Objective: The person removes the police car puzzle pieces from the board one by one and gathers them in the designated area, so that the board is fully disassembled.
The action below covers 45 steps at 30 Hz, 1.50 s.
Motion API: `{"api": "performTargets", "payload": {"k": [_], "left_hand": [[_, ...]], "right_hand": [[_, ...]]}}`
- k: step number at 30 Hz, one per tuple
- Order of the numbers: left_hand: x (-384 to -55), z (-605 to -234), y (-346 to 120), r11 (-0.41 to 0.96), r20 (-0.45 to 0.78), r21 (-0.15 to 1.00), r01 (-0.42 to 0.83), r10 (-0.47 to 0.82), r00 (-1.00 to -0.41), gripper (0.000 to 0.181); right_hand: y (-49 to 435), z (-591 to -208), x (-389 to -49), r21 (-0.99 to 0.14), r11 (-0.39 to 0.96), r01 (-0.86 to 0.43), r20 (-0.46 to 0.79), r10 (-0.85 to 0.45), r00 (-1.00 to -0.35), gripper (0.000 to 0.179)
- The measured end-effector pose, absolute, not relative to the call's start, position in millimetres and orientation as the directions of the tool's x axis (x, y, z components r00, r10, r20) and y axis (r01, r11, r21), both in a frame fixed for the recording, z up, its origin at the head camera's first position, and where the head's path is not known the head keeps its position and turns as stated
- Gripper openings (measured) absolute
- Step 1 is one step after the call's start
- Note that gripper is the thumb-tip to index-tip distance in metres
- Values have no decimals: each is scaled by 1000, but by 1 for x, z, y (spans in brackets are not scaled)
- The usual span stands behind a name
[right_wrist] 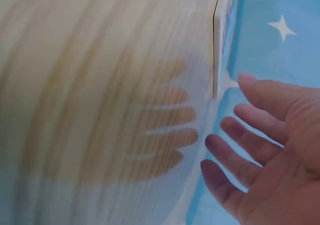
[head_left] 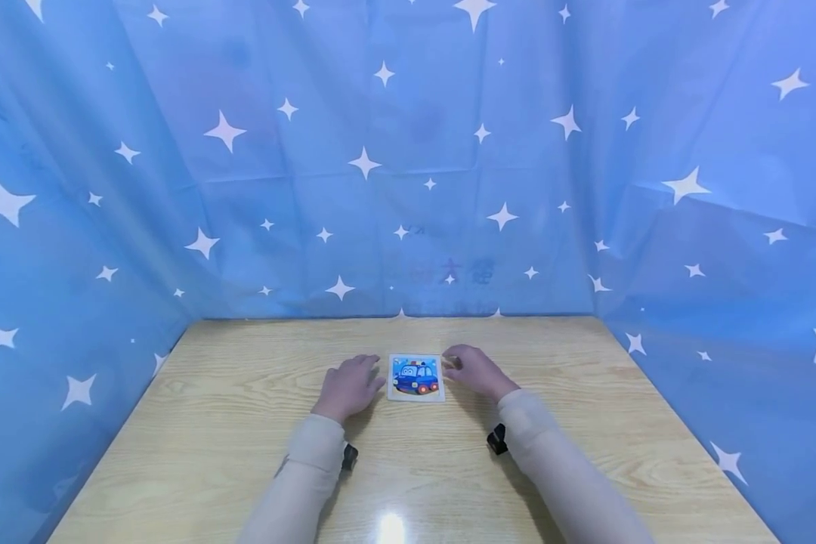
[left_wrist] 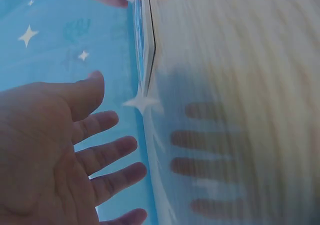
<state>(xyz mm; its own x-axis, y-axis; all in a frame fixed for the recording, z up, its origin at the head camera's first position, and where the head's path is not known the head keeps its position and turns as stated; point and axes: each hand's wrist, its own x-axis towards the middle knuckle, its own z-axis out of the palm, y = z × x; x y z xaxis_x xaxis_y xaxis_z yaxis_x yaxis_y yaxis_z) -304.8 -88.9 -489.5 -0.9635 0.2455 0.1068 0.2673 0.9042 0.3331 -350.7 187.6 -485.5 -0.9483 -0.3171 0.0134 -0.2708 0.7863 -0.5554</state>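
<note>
over the tabletop, left hand and right hand hold nothing, fingers relaxed; between them, toward the far edge, the car panel lies flat, seemingly whole and set down; any work left is unclear.

A flat, square, white-edged picture panel lies on the rectangular, pale wood-grain tabletop, between the bare left hand, just beside its left edge, and the bare right hand, just beside its right edge. A blue, star-printed sheet curtain hangs behind the tabletop and along its left and right sides
</note>
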Motion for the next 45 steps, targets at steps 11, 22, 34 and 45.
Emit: {"api": "performTargets", "payload": {"k": [11, 22, 34, 45], "left_hand": [[-313, -487, -66, 916, -70, 344, 209, 247, -967, 75], [-316, -489, -60, 957, -53, 202, 210, 225, -973, 78], [-314, -484, -51, 972, -86, 160, 171, 186, -979, 73], [-321, -488, -48, 976, -113, 165, 145, 164, -980, 72]], "right_hand": [[172, -489, -358, -555, 790, -260, -16, -322, -946, 41], [157, -487, -355, -460, 856, -236, -32, -281, -959, 42], [149, -485, -357, -557, 823, -110, -118, -209, -971, 41], [149, -487, -364, -627, 778, -32, -179, -184, -966, 39]]}}
